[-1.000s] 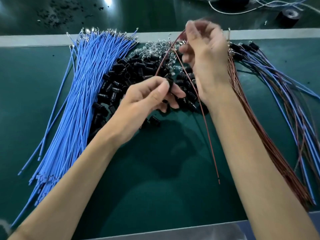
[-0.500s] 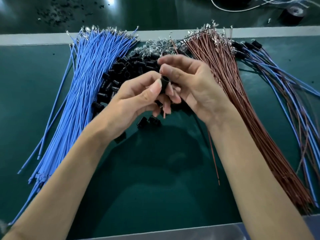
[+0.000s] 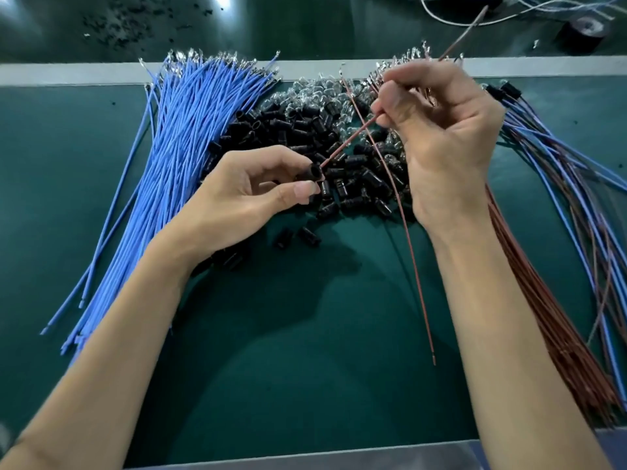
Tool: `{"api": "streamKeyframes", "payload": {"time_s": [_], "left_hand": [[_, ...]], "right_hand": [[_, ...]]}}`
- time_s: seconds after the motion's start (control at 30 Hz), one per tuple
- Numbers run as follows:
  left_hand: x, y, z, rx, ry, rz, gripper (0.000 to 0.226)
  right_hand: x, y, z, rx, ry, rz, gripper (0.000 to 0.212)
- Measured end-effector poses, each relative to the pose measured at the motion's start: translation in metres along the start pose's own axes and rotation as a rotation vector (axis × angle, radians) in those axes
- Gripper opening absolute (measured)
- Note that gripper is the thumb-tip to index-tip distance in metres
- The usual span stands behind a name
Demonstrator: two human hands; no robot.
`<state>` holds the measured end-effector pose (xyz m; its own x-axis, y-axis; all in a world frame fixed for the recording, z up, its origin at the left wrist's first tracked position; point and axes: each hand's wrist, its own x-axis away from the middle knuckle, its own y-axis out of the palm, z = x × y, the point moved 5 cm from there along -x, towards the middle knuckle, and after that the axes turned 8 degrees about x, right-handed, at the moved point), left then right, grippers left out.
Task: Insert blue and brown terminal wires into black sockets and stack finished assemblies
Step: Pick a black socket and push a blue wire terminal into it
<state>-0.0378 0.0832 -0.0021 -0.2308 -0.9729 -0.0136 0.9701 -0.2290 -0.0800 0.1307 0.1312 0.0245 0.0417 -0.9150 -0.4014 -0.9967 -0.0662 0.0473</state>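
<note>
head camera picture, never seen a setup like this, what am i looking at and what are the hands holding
No machine: a person works bare-handed, and the one camera sits on their head, looking down. On the green mat lie blue wires at left, a pile of black sockets and clear bulbs in the middle, brown wires at right, mixed blue-and-brown wires beyond. The left hand pinches one socket; the right hand pinches a brown wire whose end meets that socket's mouth.
</note>
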Motion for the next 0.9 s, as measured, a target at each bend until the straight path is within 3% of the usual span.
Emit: {"api": "streamKeyframes", "payload": {"time_s": [0.43,0.63,0.9], "left_hand": [[-0.002,0.002,-0.003,-0.012,-0.002,0.086,0.020],[-0.004,0.003,0.000,-0.017,0.052,0.076,0.017],[-0.005,0.008,-0.002,-0.032,0.061,0.060,0.020]], "right_hand": [[0.008,0.023,0.004,0.230,-0.037,-0.105,0.026],[0.010,0.018,0.005,0.208,-0.045,0.017,0.024],[0.012,0.028,0.008,0.280,-0.010,-0.210,0.023]]}}
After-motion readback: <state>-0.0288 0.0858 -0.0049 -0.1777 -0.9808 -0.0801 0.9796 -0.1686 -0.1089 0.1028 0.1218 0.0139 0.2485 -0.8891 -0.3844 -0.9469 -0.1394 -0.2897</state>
